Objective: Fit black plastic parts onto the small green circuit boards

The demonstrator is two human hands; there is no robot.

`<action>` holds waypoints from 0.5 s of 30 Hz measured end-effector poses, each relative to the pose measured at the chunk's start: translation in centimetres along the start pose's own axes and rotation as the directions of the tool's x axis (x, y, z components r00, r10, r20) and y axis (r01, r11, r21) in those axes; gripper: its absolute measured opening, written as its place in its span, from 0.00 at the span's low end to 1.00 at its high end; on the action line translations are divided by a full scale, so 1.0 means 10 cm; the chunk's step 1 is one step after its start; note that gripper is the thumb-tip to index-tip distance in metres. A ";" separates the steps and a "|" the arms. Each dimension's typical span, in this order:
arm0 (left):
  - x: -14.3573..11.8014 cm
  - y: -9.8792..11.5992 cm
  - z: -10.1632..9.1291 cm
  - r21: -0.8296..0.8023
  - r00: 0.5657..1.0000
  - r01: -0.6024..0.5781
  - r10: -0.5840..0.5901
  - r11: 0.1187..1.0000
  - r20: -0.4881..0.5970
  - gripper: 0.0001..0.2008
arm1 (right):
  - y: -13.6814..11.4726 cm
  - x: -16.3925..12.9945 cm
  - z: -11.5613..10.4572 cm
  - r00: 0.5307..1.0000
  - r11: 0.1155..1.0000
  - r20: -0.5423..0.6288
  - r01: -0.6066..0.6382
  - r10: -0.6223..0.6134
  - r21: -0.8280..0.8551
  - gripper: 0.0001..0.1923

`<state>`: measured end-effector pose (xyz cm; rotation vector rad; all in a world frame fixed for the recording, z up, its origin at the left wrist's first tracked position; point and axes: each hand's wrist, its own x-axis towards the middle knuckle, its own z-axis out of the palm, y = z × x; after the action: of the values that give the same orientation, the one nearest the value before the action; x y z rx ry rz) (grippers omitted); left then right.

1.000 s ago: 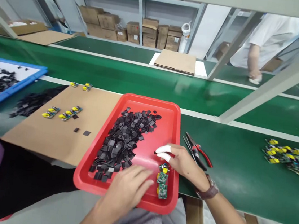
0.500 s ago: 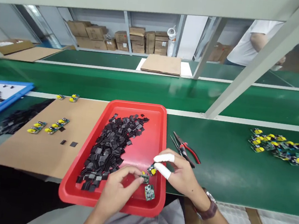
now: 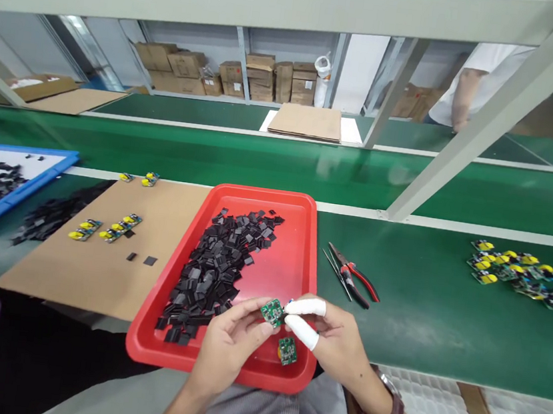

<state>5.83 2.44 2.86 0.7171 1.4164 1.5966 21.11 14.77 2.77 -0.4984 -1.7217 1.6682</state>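
Over the lower right of the red tray (image 3: 217, 365), my left hand (image 3: 232, 342) pinches a small green circuit board (image 3: 272, 312) between thumb and fingers, its component side facing up. My right hand (image 3: 333, 338), with white covers on thumb and finger, closes its tips at that board's right edge. A bit of blue shows beside those tips; whether a second board is there is hidden. Another circuit board (image 3: 288, 351), with some yellow at its side, lies in the tray just below my fingers. Many black flat pieces (image 3: 214, 260) are heaped along the tray's left.
Red-handled pliers (image 3: 356, 277) and tweezers (image 3: 336, 271) lie right of the tray. Boards with yellow parts (image 3: 521, 270) cluster farther right; others sit on cardboard (image 3: 98, 266) at left. A blue-rimmed tray (image 3: 31, 187) holds black pieces. A slanted post (image 3: 466, 136) rises ahead; a person (image 3: 467, 89) stands beyond.
My left hand has raised its board and turned it green face up. My right fingertips have come against its edge. The view has shifted slightly; the far person's arm has lowered.
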 end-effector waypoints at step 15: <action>-0.09 -0.03 -0.04 -0.015 0.987 -0.078 0.079 0.997 0.139 0.24 | 0.02 -0.10 0.12 0.988 0.978 -0.069 0.121 -0.135 -0.171 0.12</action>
<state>5.98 1.42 2.63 0.8713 1.2931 1.5798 20.89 13.22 2.40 -0.5125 -1.8032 1.4034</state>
